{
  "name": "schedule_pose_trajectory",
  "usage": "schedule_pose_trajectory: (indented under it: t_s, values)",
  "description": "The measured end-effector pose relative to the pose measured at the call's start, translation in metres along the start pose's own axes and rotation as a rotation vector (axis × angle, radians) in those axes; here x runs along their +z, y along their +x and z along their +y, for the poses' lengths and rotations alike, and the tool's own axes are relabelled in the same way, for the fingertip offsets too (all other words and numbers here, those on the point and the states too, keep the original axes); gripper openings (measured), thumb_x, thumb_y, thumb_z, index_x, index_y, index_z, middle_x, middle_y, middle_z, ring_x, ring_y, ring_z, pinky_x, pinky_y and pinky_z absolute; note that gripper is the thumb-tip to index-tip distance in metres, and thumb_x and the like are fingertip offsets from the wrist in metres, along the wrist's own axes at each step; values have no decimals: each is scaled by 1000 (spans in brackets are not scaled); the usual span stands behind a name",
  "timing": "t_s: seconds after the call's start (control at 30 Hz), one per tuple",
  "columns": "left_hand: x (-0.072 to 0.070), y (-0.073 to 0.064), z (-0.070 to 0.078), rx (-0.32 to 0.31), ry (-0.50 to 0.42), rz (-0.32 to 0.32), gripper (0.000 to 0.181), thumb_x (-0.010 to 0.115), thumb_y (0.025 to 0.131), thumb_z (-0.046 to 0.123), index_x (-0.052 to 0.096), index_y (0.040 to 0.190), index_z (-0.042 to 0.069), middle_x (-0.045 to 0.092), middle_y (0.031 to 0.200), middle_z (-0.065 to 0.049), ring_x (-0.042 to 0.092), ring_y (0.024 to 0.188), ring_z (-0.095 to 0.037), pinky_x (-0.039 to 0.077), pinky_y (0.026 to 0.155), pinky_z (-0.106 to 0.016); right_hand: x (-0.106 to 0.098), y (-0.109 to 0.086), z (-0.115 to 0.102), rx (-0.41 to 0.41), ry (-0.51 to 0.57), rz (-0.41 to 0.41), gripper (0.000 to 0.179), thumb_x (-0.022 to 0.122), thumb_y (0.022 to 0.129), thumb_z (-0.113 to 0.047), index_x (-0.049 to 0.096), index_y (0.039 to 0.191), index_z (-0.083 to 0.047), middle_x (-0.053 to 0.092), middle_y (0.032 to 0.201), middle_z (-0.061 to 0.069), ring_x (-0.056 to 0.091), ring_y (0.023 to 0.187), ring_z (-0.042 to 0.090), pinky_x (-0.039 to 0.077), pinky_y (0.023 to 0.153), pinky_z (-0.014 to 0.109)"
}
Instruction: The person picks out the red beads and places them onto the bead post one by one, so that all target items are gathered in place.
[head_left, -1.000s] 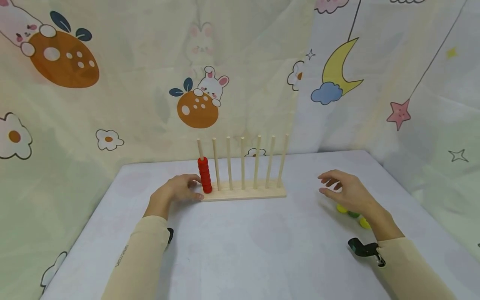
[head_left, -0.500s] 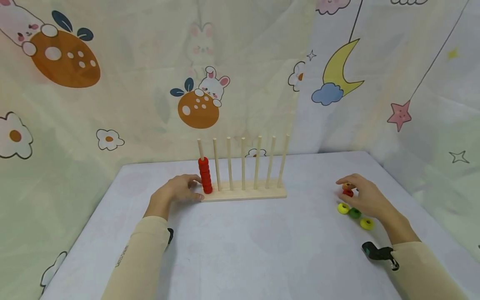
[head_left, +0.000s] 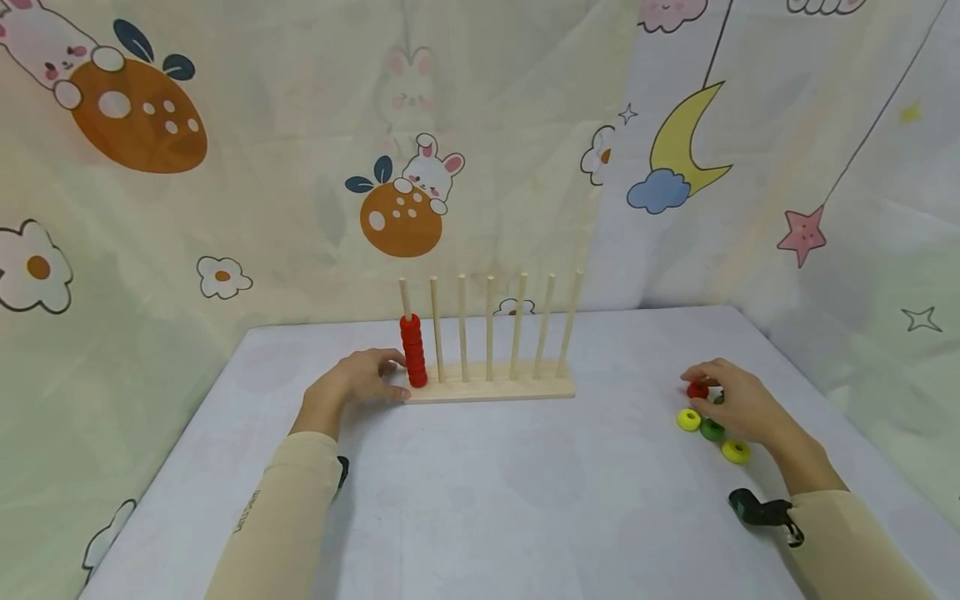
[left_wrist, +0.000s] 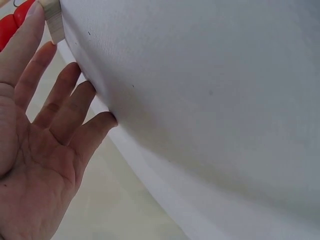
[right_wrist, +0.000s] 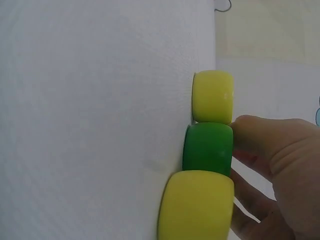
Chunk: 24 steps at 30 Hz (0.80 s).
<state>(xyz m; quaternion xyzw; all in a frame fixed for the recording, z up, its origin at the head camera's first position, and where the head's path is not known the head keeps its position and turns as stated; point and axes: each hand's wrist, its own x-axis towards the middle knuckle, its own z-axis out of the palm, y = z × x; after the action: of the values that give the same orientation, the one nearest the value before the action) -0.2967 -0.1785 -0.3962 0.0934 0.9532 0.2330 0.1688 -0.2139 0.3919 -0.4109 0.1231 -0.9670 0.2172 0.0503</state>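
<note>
A wooden peg rack [head_left: 491, 388] has a row of upright pegs on a flat base, with red beads [head_left: 413, 350] stacked on its leftmost peg. My left hand [head_left: 362, 377] holds the left end of that base, thumb in front and fingers behind; the left wrist view has the thumb and index finger at the wooden corner. On the right, my right hand [head_left: 738, 402] pinches a red bead [head_left: 697, 389] between thumb and fingers. A bit of green shows under the palm. Close below lie a yellow bead [head_left: 688, 419], a green bead [head_left: 712, 429] and another yellow bead [head_left: 736, 452].
A white cloth covers the table [head_left: 510, 500]. Behind it hangs a printed curtain [head_left: 300, 208] with rabbits, flowers and a moon. In the right wrist view the yellow bead [right_wrist: 196, 207] and green bead [right_wrist: 208, 148] line up in front of the right hand.
My right hand has moved right to the loose beads, and its fingers have closed around a red one. An orange bead seen earlier is now hidden. The left hand has stayed put.
</note>
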Motion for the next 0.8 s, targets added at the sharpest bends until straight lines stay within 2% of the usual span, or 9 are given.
schedule_pose_trajectory:
  t_s: [0.23, 0.43, 0.57, 0.67, 0.8]
  values:
    - [-2, -1, 1, 16, 12, -9, 57, 84, 85, 37, 61, 136, 25, 61, 141, -13, 51, 134, -36, 43, 107, -63, 2, -1, 1, 9, 27, -12, 34, 73, 90, -2, 65, 124, -1, 58, 125, 24, 57, 113, 49, 54, 89, 64]
    - [-2, -1, 2, 11, 8, -11, 57, 84, 85, 35, 61, 136, 24, 60, 142, -14, 51, 134, -37, 43, 107, -63, 2, 1, 3, 62, -2, -63, 32, 70, 93, -4, 64, 125, -3, 65, 120, 25, 58, 110, 45, 48, 92, 67]
    - [-2, 0, 3, 7, 1, -8, 57, 84, 85, 35, 61, 136, 24, 60, 142, -14, 51, 134, -37, 43, 107, -63, 1, 4, 0, 78, -6, -76, 33, 69, 95, -7, 63, 127, -4, 66, 122, 25, 57, 114, 45, 45, 97, 70]
    - [-2, 0, 3, 5, 2, -7, 57, 84, 85, 35, 61, 135, 24, 60, 142, -14, 51, 134, -37, 43, 107, -63, 0, 8, -3, 61, 5, -66, 35, 71, 95, -8, 63, 129, -2, 64, 124, 27, 55, 117, 49, 44, 98, 71]
    - [-2, -1, 3, -3, 1, -3, 57, 84, 85, 34, 61, 135, 24, 60, 142, -14, 50, 134, -37, 43, 107, -63, -3, 13, -9, 1, -7, -14, 37, 76, 91, -7, 65, 126, -1, 67, 117, 22, 61, 106, 42, 53, 90, 63]
